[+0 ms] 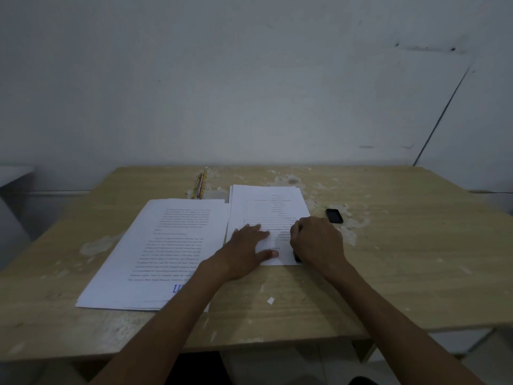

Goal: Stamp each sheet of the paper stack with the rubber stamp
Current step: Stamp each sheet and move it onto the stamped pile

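Two paper piles lie on the wooden table (388,259). The right stack (266,207) has printed text on its top sheet. My left hand (247,251) lies flat on its near left part, fingers spread. My right hand (316,240) is closed around a black rubber stamp (297,257), which is pressed down on the near right corner of that sheet; only the stamp's dark base shows under the palm. The left pile (155,251) carries a blue stamp mark (177,288) near its bottom right corner, partly hidden by my left forearm.
A small black object, perhaps the stamp's cap or ink pad (334,215), lies to the right of the right stack. A pencil-like stick (199,186) rests behind the piles. White flakes and stains dot the tabletop. A grey wall stands right behind the table.
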